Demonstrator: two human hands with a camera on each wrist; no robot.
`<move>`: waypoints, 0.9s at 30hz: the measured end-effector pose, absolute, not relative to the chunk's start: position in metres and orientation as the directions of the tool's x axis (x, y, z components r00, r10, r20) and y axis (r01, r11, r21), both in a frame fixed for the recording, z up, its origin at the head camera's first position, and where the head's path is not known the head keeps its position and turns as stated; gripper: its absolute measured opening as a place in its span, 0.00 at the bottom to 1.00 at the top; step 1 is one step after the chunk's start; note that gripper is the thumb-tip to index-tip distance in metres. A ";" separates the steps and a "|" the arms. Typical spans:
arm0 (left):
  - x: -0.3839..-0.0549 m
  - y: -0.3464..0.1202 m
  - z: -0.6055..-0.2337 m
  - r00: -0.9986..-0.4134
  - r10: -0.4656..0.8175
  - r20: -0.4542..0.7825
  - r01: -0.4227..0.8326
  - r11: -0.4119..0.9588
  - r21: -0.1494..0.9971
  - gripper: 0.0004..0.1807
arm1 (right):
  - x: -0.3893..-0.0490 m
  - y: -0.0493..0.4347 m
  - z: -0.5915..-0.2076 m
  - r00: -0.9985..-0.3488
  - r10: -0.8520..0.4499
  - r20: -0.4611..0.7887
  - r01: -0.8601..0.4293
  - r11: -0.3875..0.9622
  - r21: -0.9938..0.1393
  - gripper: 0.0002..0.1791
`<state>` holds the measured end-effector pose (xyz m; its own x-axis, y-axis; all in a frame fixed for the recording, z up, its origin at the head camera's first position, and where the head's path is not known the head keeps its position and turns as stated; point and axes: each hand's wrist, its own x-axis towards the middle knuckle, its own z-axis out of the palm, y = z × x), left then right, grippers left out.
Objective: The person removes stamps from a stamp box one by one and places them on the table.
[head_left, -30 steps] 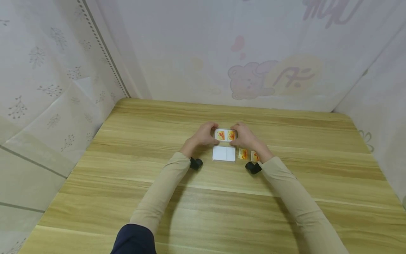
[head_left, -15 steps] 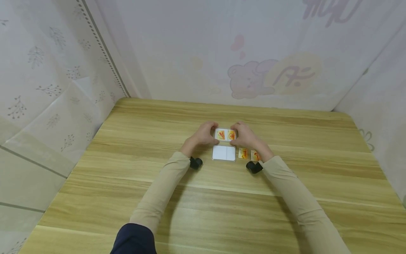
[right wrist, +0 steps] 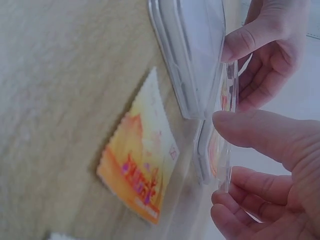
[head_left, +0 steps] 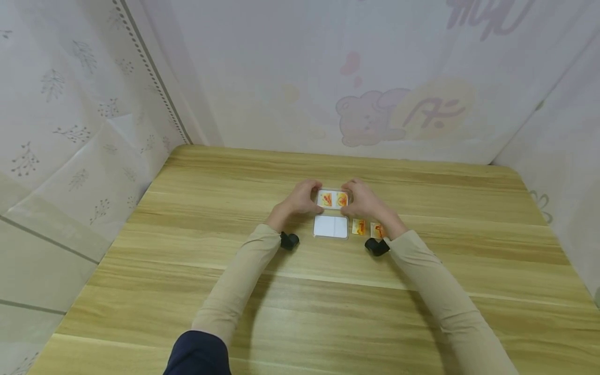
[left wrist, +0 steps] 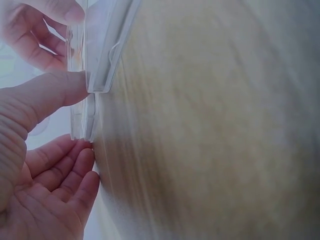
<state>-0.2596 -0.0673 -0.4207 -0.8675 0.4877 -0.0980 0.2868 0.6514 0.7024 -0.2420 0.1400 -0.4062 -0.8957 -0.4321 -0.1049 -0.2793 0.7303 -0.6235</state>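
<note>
At the middle of the table, a small clear plastic case (head_left: 333, 206) with a white insert holds two orange-and-yellow stamps. Just over it, my two hands hold a clear plastic lid (right wrist: 229, 150) by its ends. My left hand (head_left: 301, 198) pinches the left end between thumb and fingers, and my right hand (head_left: 364, 201) does the same at the right end. In the right wrist view a narrow gap shows between lid and case. Nearer to me lies a second clear case (head_left: 330, 227) with a white insert and no stamp in it.
To the right of the nearer case lie two loose stamps, an orange-yellow stamp (head_left: 359, 227) and another stamp (head_left: 376, 230) partly covered by my right wrist. Black wrist cameras hang low over the wood-grain table (head_left: 300, 312). A pale printed curtain (head_left: 262, 78) stands behind the table.
My right wrist has shifted very slightly to the right. Both hands stay at the ends of the far case, and the nearer case and loose stamps have not moved.
</note>
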 end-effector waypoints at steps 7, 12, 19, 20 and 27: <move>-0.259 -0.067 -0.419 -0.865 0.492 -0.100 0.292 0.655 0.696 0.37 | -0.239 0.144 -0.403 -0.887 -0.455 -0.082 -0.310 0.717 -0.624 0.37; -0.259 -0.067 -0.420 -0.863 0.495 -0.096 0.306 0.665 0.682 0.36 | -0.237 0.148 -0.401 -0.888 -0.456 -0.066 -0.327 0.724 -0.607 0.37; -0.258 -0.067 -0.418 -0.862 0.498 -0.095 0.313 0.669 0.674 0.37 | -0.235 0.157 -0.399 -0.879 -0.476 -0.035 -0.370 0.726 -0.579 0.35; -0.258 -0.067 -0.418 -0.862 0.499 -0.094 0.314 0.669 0.674 0.37 | -0.235 0.159 -0.400 -0.880 -0.473 -0.034 -0.369 0.728 -0.578 0.35; -0.258 -0.067 -0.418 -0.863 0.494 -0.104 0.305 0.675 0.672 0.37 | -0.234 0.169 -0.401 -0.885 -0.464 -0.030 -0.362 0.728 -0.582 0.35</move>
<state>-0.2582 -0.0667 -0.4176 -0.8631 0.4941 -0.1044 0.3049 0.6747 0.6722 -0.2344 0.1686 -0.4014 -0.8852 -0.4642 -0.0297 -0.3622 0.7279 -0.5822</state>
